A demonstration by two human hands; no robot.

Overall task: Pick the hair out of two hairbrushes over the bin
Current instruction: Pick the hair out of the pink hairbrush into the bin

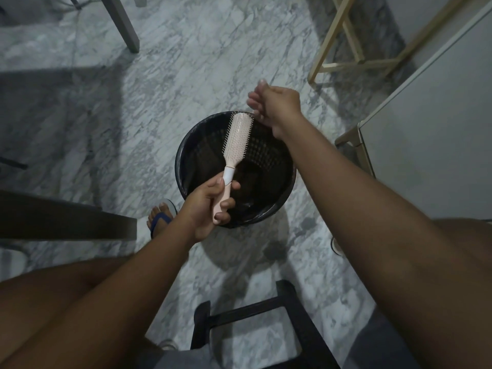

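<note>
One dark slab edge point(66, 222) is seen at far left, above the marble floor point(186, 62). One grey furniture leg point(125, 25) is stood on the floor at upper left. One foot in a blue flip-flop point(159, 217) is planted just beside the bin's near-left side.

The left hand point(205, 206) is placed at the bin's near rim. Its fingers point(227, 203) are wrapped round the handle of the pink hairbrush point(237, 137), with the thumb laid by the white band on the handle. The brush is held tilted over the bin's opening, head pointed away from the person and bristles turned to the right. Hair in the bristles cannot be made out.

The black bin point(197, 150) is set on the floor at centre. It is round with a perforated wall, and its contents are too dark to tell. A black chair frame point(247, 308) is seen at bottom centre, near the person's legs.

The right hand point(277, 107) is raised above the bin's far rim, just beside the tip of the brush head. Its fingers point(254, 98) are loosely bent and blurred. Whether anything is pinched between them cannot be told.

A pale wooden frame point(351, 65) is stood at upper right, well apart from the bin. A white cabinet point(439, 115) is seen along the right edge.
</note>
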